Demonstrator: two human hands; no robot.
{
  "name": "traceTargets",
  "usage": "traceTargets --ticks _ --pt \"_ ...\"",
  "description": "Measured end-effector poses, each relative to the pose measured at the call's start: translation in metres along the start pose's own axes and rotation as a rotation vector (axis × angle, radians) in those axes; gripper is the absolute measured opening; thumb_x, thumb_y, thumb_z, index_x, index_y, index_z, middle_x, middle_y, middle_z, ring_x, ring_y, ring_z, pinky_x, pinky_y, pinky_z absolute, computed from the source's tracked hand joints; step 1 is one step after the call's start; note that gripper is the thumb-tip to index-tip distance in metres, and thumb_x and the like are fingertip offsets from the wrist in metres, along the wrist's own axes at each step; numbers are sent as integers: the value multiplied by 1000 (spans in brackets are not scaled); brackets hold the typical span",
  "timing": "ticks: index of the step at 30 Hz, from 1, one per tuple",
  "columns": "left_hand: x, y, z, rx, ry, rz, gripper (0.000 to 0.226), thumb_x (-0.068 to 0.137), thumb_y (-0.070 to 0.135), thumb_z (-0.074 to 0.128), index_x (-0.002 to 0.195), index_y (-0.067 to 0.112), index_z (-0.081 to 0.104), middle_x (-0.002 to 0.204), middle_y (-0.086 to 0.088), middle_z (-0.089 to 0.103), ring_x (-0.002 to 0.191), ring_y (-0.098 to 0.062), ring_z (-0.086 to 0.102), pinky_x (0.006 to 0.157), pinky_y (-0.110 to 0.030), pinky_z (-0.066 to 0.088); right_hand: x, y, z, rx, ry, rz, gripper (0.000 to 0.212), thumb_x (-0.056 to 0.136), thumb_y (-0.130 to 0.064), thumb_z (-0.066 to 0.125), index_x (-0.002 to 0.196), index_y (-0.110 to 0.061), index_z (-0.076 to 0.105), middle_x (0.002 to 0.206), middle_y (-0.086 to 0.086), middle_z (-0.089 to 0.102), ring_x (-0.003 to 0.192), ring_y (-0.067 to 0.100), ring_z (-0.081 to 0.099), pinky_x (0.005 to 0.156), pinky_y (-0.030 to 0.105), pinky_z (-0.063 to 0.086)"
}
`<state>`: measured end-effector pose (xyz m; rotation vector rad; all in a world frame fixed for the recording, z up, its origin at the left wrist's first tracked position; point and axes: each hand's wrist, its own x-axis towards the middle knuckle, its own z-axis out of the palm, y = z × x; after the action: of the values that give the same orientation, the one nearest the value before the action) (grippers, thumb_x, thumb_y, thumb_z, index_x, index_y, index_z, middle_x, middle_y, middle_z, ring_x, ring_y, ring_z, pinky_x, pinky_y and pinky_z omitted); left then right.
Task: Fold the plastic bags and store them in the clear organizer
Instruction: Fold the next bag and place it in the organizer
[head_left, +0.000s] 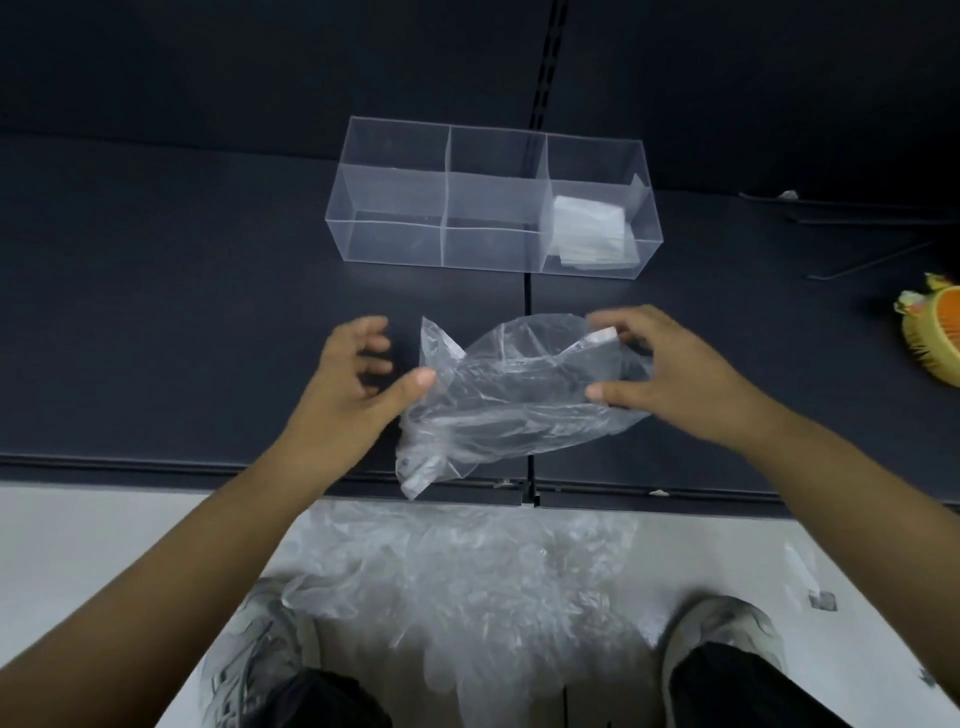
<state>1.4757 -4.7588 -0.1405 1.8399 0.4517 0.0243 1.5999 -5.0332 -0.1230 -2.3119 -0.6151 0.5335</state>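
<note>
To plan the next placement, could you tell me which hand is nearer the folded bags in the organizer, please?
Right. The right hand holds the loose bag just below the folded bags in view; the left hand is farther, down to their left.

2 arms reach forward: left hand (358, 374) loosely spread, thumb out; right hand (670, 369) pinches the plastic bag (509, 395).
</note>
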Motion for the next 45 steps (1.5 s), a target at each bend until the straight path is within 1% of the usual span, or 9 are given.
traceTargets --ticks 4,8,13,19,23,26,29,35,45 --pt "20 -5 18 -137 -95 -117 22 83 25 73 104 22 70 104 4 70 95 -13 66 87 -28 52 6 7 6 141 161 -24 3 84 -12 71 83 -9 70 100 -4 61 95 9 60 89 13 42" --pt "21 -5 15 -397 24 -105 27 90 25 63 88 -2 62 78 -3 67 73 -14 62 74 -27 51 4 8 3 447 271 9 22 98 -16 52 79 -12 61 90 0 63 79 11 56 77 23 46" --pt "1 0 17 -391 154 -44 21 95 22 58 74 18 58 69 0 59 66 -11 54 67 -23 48 4 -13 9 517 498 13 28 102 -22 44 75 -18 50 68 0 49 64 11 44 62 26 42" --pt "-13 4 -6 14 403 34 18 90 32 62 99 17 58 81 11 62 65 12 56 61 -3 41 -2 -27 4 498 409 8 22 98 -21 52 78 -15 58 71 3 57 66 14 52 62 31 47" --pt "-1 48 11 81 -30 102 48 72 62 55 107 30 63 96 23 64 87 19 57 72 2 38 -1 -49 21 461 221 -86 20 97 -18 55 77 -17 58 64 -9 59 60 5 54 59 20 46" --pt "3 64 37 -53 -359 -56 34 80 47 68 95 17 72 86 8 73 80 -2 68 70 -12 51 2 -61 32 479 104 -161 17 96 -19 56 80 -16 60 66 6 61 62 15 53 60 31 46" --pt "9 51 36 -233 -192 -193 23 84 28 72 90 6 73 88 -13 74 79 -25 70 77 -32 56 3 -54 28 504 54 -146 19 87 -31 67 80 -15 59 54 11 47 51 18 38 50 27 37" --pt "30 4 -15 -246 220 -255 22 86 31 70 75 13 72 64 3 69 57 -9 62 58 -17 52 -1 4 -4 338 112 59 24 71 -35 77 73 -16 63 50 1 47 46 8 38 46 14 34" --pt "41 -30 -25 -238 265 -316 15 87 26 70 73 21 71 69 -3 60 56 -9 55 54 -17 48 -4 60 -24 412 147 228 13 90 -26 61 100 -26 69 86 -12 69 79 -9 59 77 14 42"
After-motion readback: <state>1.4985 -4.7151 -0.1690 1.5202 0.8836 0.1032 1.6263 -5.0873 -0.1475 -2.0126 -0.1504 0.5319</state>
